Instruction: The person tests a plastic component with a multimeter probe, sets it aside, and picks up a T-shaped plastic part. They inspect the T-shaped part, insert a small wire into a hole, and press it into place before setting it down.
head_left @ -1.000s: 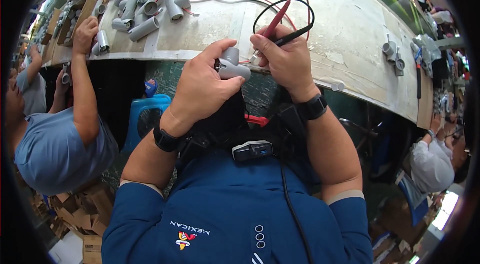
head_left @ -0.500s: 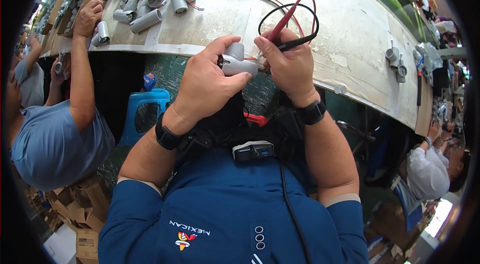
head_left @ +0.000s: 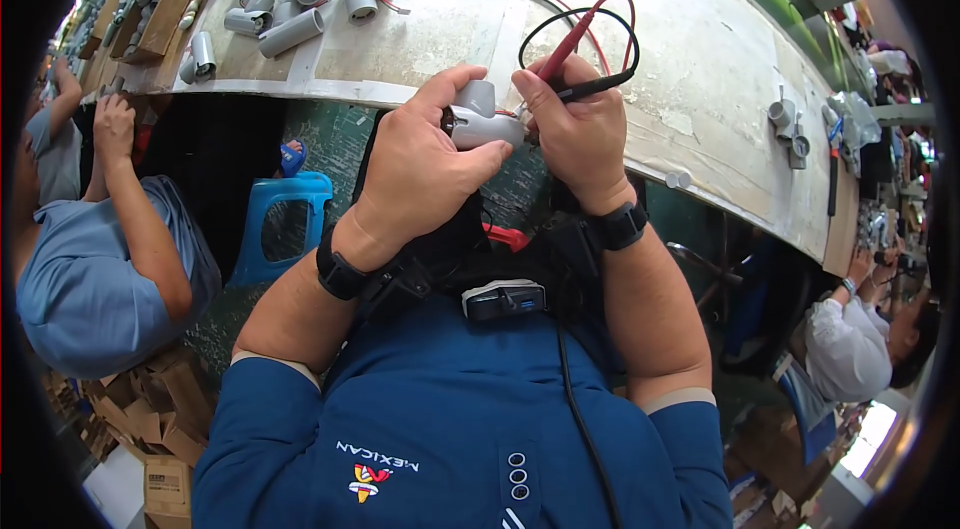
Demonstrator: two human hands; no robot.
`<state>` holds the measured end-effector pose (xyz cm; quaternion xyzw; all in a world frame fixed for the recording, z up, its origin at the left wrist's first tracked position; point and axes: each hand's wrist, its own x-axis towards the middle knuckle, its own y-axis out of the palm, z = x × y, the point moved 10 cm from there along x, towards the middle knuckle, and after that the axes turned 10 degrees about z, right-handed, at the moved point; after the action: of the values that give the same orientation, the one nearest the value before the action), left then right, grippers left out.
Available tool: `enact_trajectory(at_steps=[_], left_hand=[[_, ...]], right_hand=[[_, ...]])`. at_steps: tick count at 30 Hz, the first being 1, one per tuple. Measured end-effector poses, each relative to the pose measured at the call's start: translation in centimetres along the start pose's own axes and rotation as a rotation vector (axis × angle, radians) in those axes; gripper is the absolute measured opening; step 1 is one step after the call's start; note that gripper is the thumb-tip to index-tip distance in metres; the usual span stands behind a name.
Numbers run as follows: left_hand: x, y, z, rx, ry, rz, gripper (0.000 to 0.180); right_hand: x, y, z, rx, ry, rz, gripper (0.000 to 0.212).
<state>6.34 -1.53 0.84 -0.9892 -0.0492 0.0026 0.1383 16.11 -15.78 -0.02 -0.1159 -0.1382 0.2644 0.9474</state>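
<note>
My left hand (head_left: 425, 154) is closed round a grey plastic tubular housing (head_left: 485, 132) with a short side branch, at the table's near edge. A short red wire shows at the housing's right end. In my right hand (head_left: 583, 134) are a red test probe (head_left: 567, 47) and a black test probe (head_left: 597, 86), gripped together between thumb and fingers. Their tips point at the wire end of the housing; my fingers partly hide them, so I cannot tell whether they touch metal. The red and black leads loop above this hand and run back across the table.
Several grey tubular housings (head_left: 291, 33) lie piled at the far left, beside a cardboard box (head_left: 158, 19). More grey parts (head_left: 785, 114) lie at right. A person in a blue shirt (head_left: 110, 269) sits at left, near a blue stool (head_left: 283, 194); another in white (head_left: 848, 349) sits at right.
The housing and probe tips have come slightly closer together. At left, the co-worker's hand has drawn back from the pile of housings to the table edge near their body.
</note>
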Motion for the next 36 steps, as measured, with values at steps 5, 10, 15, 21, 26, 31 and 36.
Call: enact_trajectory(at_steps=[5,10,15,21,26,31,36], left_hand=[[-0.4,0.6,-1.4,0.100,0.148,0.015,0.063],[0.2,0.5,-0.9,0.069,0.160,0.029,0.066],[0.5,-0.1,-2.6,0.183,0.211,-0.004,0.064],[-0.2,0.5,-2.2,0.183,0.167,0.019,0.068],[-0.8,-0.2,-2.3,0.189,0.172,-0.009,0.069],[-0.3,0.1,-2.0,0.200,0.196,0.004,0.069],[-0.1,-0.5,-2.1,0.281,0.190,-0.004,0.068]], right_hand=[[0.2,0.1,0.0,-0.039,0.025,0.007,0.015],[0.8,0.0,-0.1,-0.059,0.047,0.008,0.015],[1.3,-0.4,1.7,-0.165,-0.062,-0.044,0.014],[0.3,-0.5,1.4,-0.073,-0.068,-0.029,0.013],[-0.1,0.1,1.5,-0.057,-0.092,-0.046,0.016],[0.3,0.6,0.5,-0.002,-0.026,0.019,0.015],[0.7,0.6,0.5,-0.018,-0.062,0.012,0.016]])
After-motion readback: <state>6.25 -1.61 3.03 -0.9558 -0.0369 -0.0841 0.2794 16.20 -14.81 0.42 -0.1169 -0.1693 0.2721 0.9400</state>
